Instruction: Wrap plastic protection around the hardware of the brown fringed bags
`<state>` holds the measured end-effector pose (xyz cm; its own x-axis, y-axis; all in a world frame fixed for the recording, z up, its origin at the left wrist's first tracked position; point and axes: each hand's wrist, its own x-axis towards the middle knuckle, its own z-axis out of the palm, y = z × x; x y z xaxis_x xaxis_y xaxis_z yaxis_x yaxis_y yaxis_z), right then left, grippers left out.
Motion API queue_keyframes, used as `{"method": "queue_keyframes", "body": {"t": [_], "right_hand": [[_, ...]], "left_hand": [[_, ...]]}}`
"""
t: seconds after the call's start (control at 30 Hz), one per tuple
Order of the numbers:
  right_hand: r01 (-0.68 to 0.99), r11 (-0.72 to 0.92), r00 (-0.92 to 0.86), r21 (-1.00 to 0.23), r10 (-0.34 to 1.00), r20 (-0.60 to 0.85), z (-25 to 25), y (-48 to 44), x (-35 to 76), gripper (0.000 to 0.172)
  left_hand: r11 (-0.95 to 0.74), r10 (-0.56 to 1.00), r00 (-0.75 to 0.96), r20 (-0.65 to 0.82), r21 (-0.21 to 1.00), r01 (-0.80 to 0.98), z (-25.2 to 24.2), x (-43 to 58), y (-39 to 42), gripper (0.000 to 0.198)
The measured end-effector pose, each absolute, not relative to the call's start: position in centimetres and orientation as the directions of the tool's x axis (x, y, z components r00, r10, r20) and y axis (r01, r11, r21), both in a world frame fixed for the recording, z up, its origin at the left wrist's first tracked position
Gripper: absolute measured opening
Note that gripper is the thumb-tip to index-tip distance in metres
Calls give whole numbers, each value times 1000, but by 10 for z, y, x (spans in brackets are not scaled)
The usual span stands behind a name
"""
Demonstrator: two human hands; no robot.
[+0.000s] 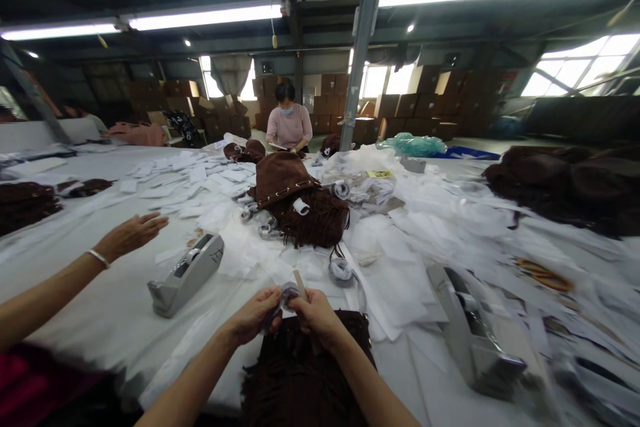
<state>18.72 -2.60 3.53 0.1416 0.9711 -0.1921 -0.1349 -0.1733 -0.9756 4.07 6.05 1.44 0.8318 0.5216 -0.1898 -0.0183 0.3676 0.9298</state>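
Observation:
My left hand (254,315) is closed on the left side of a small roll wrapped in greyish film (289,293). From the other side my right hand (319,315) pinches the same roll, with a narrow beige strip (300,283) sticking up at its fingers. Directly below both hands lies a dark brown fringed bag (305,380), close to my body. Farther up the table stands another brown fringed drawstring bag (287,180); similar wrapped rolls (341,271) rest around it. What the film covers cannot be made out.
Grey tape dispensers stand left (187,275) and right (475,333). Scissors (544,275) lie at right among white sheets (400,267). Another person's hand (131,237) reaches in from the left. A masked person (290,123) sits opposite. Brown bags (575,180) are piled at right.

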Motion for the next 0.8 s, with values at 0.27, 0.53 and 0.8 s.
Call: {"method": "queue_keyframes", "body": {"t": [0.27,0.53,0.8], "right_hand": [[49,-36,295,-998,955,-20,38,-28,177,18],[-103,-168,326,-980,926,-193,30,-63,168,40],[-259,-237,301,-936,901,-311,44,-60,166,34]], "left_hand": [[395,577,801,-158,913,-105,21,42,56,38],[361,583,798,-155,929,-84,14,40,60,47],[276,565,818,-106,959,-66,21,40,56,47]]}}
